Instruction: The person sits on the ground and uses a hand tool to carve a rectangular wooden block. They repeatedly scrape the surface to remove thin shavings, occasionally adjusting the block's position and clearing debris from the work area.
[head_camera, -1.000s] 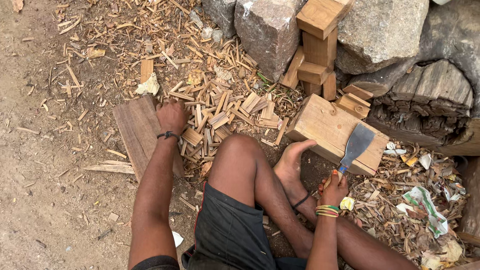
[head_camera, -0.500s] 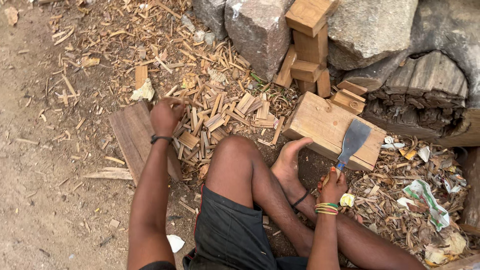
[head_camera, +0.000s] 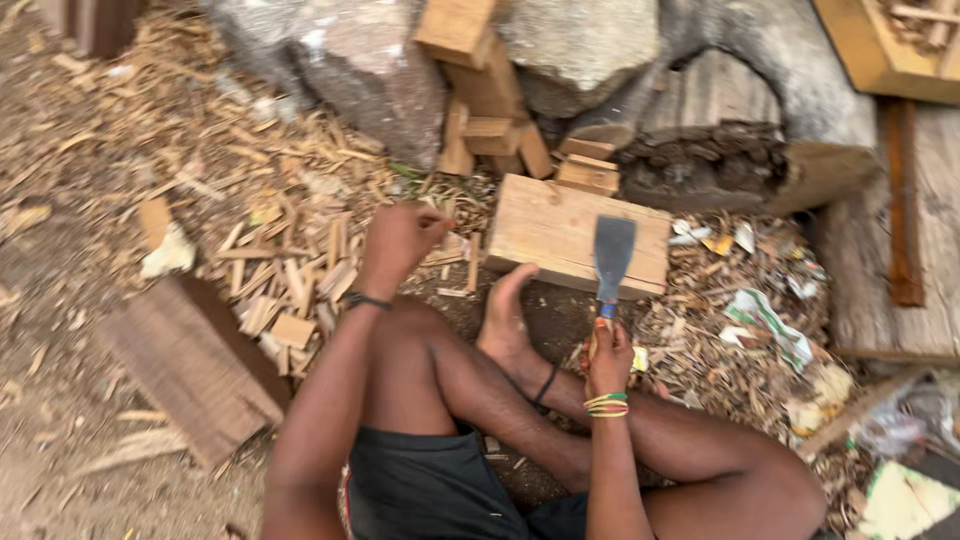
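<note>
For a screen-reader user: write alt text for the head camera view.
A person sitting on the ground holds a flat-bladed chisel in the right hand, its blade over a pale wooden block braced by a bare foot. The left hand reaches into scattered wood splinters, with large rocks behind.

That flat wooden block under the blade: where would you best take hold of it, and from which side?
Probably by its two short ends, coming down from above. The wooden block lies flat on the ground with long straight edges. The right hand holds a flat blade over its right part, and a foot sits against its near edge, so the left end is the freer one. The left hand hovers nearby.
</note>
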